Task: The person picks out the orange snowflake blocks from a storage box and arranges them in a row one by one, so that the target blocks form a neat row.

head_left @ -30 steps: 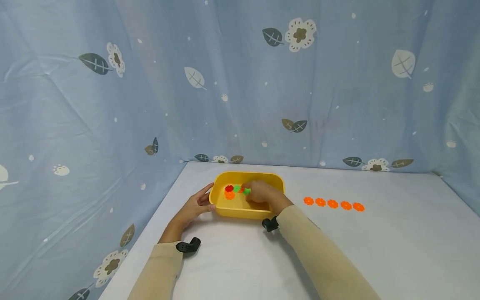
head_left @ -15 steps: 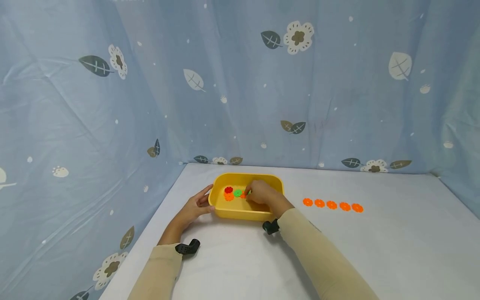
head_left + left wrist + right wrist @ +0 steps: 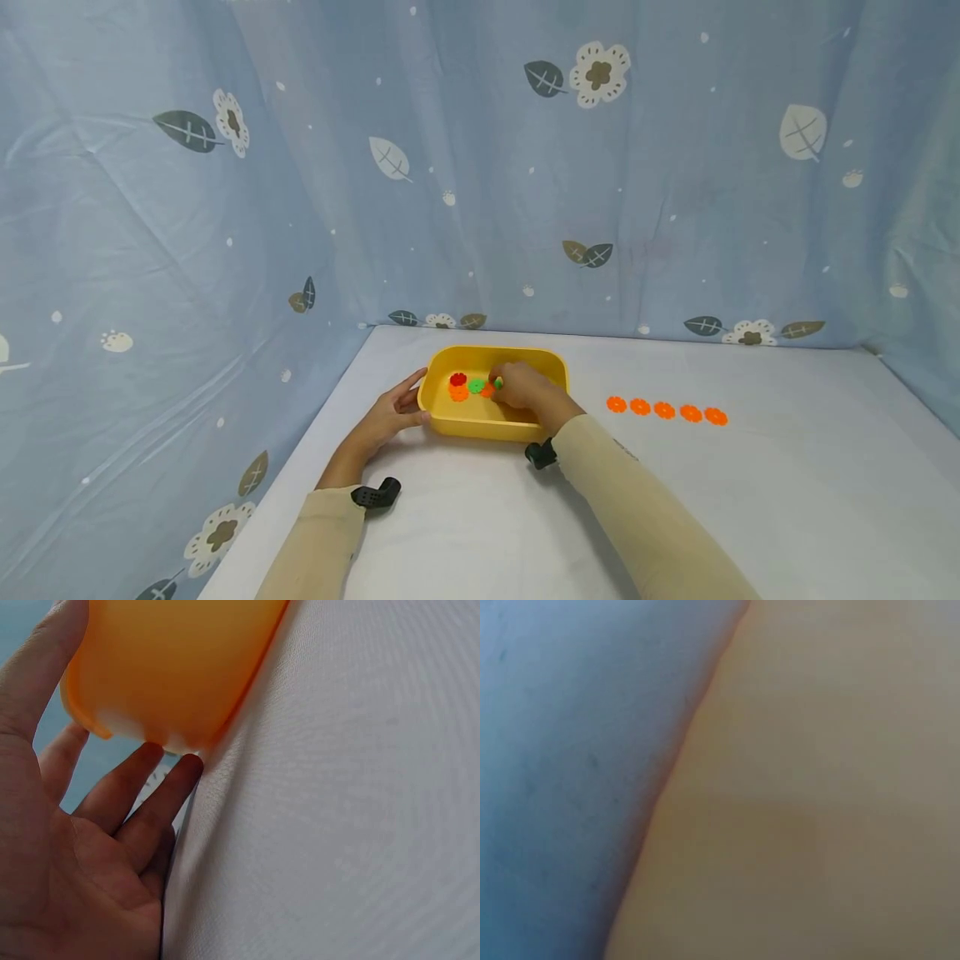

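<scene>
In the head view a yellow plastic tub (image 3: 480,428) stands on the white-covered table. My left hand (image 3: 386,421) rests against its left end, thumb at the front corner. The left wrist view shows those fingers (image 3: 180,780) stretched out, tips touching the tub's wall (image 3: 172,667). Inside the tub my right hand (image 3: 525,387) has its fingers bent down, pinching a green flower-shaped disc (image 3: 498,383) that is mostly hidden. To its left lie another green disc (image 3: 476,386), a red one (image 3: 458,379) and orange ones (image 3: 459,394). Only the tub's blurred wall (image 3: 802,787) fills most of the right wrist view.
To the right of the tub, several orange flower-shaped discs (image 3: 664,410) lie in a row on the table (image 3: 465,533). A blue patterned curtain (image 3: 480,208) hangs behind the table and along its left side.
The right hand's fingers have drawn slightly back around the green disc, which shows less now; more of an orange disc beside them shows. The left hand stays at the tub.
</scene>
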`<state>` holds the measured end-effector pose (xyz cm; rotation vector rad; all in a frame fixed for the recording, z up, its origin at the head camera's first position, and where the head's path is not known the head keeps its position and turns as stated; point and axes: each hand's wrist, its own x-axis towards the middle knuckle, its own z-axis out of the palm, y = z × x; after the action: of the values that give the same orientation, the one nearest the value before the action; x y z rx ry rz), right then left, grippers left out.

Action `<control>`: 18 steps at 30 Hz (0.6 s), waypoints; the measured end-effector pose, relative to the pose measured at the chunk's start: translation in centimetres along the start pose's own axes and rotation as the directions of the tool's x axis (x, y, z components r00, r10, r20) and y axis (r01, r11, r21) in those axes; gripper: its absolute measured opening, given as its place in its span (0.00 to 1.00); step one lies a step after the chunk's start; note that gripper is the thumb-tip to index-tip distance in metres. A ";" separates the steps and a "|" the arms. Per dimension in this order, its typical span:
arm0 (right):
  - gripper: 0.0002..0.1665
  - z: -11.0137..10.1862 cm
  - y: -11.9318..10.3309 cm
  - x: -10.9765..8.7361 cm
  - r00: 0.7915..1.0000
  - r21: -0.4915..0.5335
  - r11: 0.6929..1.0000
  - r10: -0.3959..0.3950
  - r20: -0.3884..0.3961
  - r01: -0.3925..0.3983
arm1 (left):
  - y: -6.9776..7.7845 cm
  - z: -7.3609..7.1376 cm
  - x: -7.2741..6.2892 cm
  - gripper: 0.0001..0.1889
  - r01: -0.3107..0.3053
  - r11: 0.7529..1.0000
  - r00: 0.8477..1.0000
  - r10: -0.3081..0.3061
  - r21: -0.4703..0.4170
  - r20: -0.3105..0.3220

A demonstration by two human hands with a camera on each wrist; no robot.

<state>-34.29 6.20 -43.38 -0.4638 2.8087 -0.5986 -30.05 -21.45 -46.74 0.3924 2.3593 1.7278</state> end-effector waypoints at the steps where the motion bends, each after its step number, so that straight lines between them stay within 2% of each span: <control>1: 0.16 0.0 0.0 0.0 1.000 -0.001 1.000 0.001 0.001 -0.001 | 0.0 0.0 0.0 0.44 0.001 1.000 1.000 -0.001 -0.002 0.002; 11: 0.19 -0.1 -0.7 -0.3 1.000 -0.041 0.999 0.015 -0.007 -0.016 | -0.2 0.1 0.1 0.44 -0.007 1.000 1.000 0.007 0.004 0.001; 18: 0.14 0.0 -0.8 -0.1 1.000 -0.081 0.997 0.012 -0.009 -0.013 | -0.1 0.1 0.0 0.44 -0.004 1.000 1.000 0.004 -0.004 -0.001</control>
<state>-34.03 5.51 -43.00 -0.4601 2.8500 -0.4859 -29.99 -21.38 -46.90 0.3956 2.3575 1.7347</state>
